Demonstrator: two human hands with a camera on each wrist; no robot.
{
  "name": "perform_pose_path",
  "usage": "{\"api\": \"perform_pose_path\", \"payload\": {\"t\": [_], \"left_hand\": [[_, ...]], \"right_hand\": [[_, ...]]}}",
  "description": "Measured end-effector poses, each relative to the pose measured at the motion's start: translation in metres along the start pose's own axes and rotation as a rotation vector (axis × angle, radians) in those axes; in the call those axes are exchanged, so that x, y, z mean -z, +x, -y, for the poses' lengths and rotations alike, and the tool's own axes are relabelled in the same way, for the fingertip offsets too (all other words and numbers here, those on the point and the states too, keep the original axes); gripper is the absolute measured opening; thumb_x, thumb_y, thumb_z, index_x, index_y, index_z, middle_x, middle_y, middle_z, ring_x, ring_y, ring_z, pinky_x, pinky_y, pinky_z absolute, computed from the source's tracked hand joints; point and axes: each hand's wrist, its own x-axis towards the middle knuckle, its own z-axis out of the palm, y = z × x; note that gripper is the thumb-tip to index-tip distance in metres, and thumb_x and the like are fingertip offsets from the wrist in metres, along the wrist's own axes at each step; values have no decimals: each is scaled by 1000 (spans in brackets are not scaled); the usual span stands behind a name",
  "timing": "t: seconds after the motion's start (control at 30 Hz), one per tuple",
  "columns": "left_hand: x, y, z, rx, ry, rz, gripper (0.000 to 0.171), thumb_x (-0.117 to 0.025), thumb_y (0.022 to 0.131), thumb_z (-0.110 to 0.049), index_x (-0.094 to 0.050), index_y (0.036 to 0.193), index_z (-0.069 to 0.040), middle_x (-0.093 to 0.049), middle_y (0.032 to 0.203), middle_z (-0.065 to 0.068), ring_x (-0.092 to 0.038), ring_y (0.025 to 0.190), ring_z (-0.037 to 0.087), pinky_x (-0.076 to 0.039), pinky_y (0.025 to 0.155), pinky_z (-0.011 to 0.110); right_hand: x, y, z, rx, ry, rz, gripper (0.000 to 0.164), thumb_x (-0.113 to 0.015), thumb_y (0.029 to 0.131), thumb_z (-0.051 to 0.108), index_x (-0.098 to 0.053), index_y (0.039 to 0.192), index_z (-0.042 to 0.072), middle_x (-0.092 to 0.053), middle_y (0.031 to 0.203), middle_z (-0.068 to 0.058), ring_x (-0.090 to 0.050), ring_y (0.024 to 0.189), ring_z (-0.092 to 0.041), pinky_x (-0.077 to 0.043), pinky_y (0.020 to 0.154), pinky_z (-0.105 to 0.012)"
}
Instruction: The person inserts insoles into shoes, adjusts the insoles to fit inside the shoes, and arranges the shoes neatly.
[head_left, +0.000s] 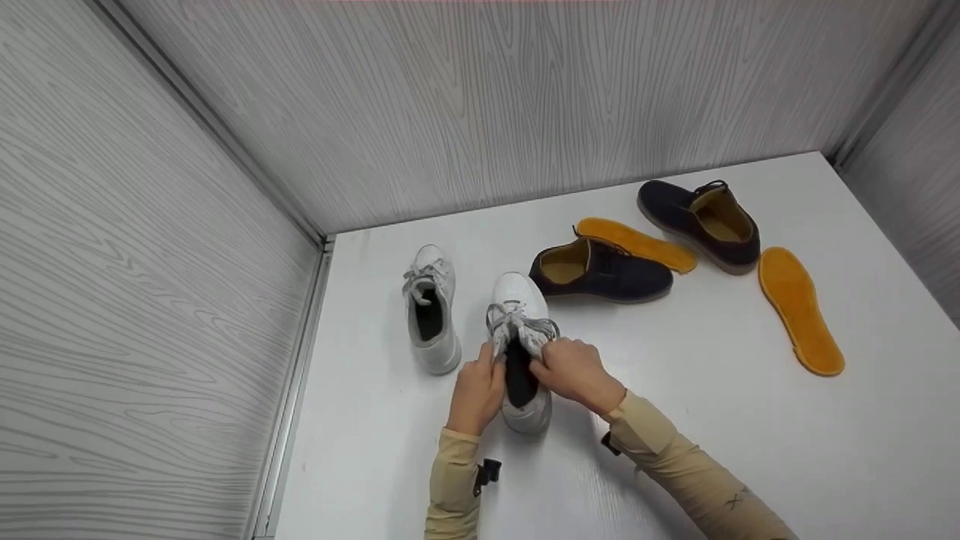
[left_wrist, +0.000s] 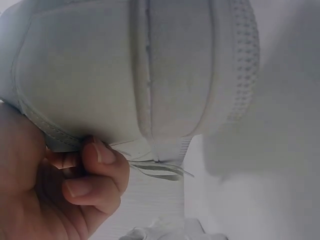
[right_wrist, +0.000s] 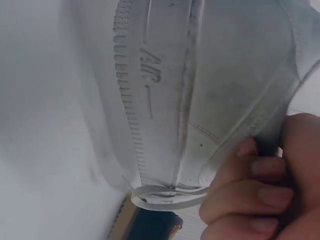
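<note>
A white sneaker (head_left: pixel 527 416) with grey laces (head_left: pixel 517 319) points away from me at the middle of the table. My left hand (head_left: pixel 478 391) pinches the left edge of its opening, fingers curled at the collar in the left wrist view. On the other side, my right hand (head_left: pixel 576 369) grips the right edge near the laces. The opening is spread between both hands, and a dark inside shows. In the right wrist view, the sneaker's side (right_wrist: pixel 225 65) has raised "AIR" lettering on its sole, and the curled fingers (right_wrist: pixel 245 200) hold the upper edge.
The other white sneaker (head_left: pixel 439 349) stands to the left, laces tied. Close to the right are a dark shoe (head_left: pixel 622 279) and an orange insole (head_left: pixel 637 241) partly behind it. Farther right lie a second dark shoe (head_left: pixel 675 206) and another orange insole (head_left: pixel 799 307). Panels wall the table's back.
</note>
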Motion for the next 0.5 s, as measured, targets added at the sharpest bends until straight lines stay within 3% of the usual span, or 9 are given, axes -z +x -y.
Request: {"api": "perform_pose_path", "payload": {"t": [0.27,0.5], "left_hand": [[6,32,16,17,18,-8,11,-51,99,-13,-54,97,-3,-58,63,14,-59,56,28,-47,53,46],[9,62,28,13,47,-2,12,-51,100,-13,-55,98,-2,-57,63,15,-59,57,31,-48,54,47]], "right_hand": [[6,29,6,64,-26,-85,27,-60,89,17,-58,66,3,-62,67,-17,-63,63,-42,-49,53,-56],[6,60,5,50,-51,-96,25,-58,93,17,-62,75,0,-67,77,-22,-66,71,-44,-51,56,-58]]}}
